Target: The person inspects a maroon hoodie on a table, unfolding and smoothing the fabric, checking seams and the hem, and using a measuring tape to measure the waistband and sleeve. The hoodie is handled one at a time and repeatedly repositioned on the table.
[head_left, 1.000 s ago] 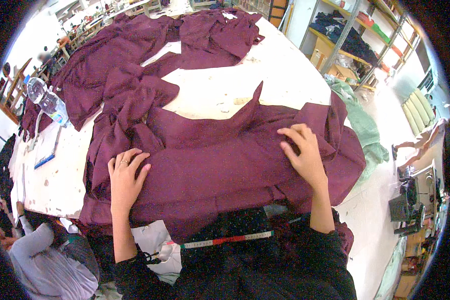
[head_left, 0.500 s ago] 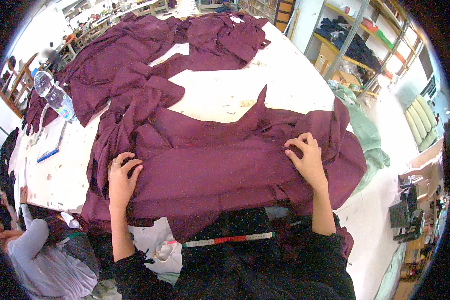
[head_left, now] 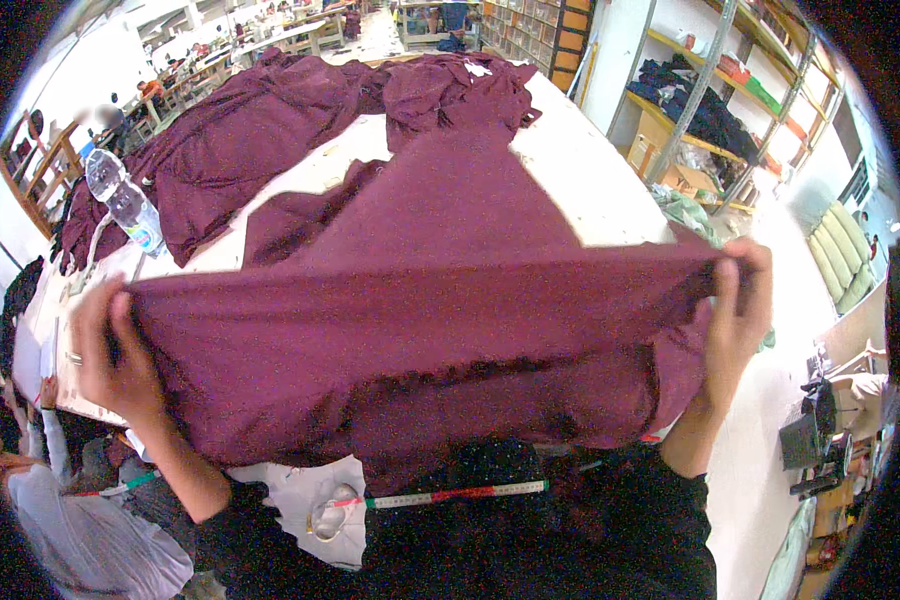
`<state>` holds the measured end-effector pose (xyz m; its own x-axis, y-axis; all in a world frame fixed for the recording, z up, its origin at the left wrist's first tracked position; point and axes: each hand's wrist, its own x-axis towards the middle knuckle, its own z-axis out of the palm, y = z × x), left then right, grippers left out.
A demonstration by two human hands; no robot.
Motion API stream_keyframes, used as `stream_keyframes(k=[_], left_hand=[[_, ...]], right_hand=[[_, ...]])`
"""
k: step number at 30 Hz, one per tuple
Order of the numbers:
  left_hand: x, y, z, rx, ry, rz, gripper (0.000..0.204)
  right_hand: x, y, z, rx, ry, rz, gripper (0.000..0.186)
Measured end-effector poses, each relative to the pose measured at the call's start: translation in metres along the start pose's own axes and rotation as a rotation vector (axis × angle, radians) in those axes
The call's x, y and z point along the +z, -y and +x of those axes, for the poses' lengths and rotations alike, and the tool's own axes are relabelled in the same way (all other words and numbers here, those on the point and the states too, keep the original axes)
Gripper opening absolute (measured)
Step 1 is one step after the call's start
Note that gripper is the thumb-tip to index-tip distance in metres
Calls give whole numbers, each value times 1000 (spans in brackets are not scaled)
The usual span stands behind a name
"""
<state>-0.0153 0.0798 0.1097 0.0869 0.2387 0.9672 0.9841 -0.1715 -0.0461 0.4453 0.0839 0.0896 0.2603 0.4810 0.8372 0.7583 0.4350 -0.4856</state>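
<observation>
Pale floor (head_left: 760, 430), metal-framed shelving (head_left: 697, 95), and, blurry with distance, probably worktables (head_left: 205, 68).

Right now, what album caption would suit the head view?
Left hand and right hand hold maroon cloth stretched between them at a white table.

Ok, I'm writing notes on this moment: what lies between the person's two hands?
In the head view, a broad stretch of maroon cloth spans from the left hand to the right hand, nearly straight along its top.
</observation>
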Motion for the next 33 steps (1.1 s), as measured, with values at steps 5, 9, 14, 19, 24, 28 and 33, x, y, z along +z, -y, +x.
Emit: stream_keyframes(k=[5,9,14,19,24,28,33], left_hand=[[54,12,17,-78,322,-310,11],[154,28,-26,-81,996,-361,13],[233,50,-87,-182,873,-265,20],[240,35,-123,-264,650,-448,18],[237,40,-124,-459,628,-538,18],[234,41,-120,-536,597,-623,20],[237,40,-105,-503,809,-490,30]], right_hand=[[34,-23,36,16,257,41,13],[118,-113,25,3,622,7,18],[194,-147,2,124,679,-237,19],[192,-175,-30,109,678,-235,17],[196,-182,-27,154,697,-166,17],[195,-187,-28,167,699,-139,17],[182,-165,-2,-126,362,-143,23]])
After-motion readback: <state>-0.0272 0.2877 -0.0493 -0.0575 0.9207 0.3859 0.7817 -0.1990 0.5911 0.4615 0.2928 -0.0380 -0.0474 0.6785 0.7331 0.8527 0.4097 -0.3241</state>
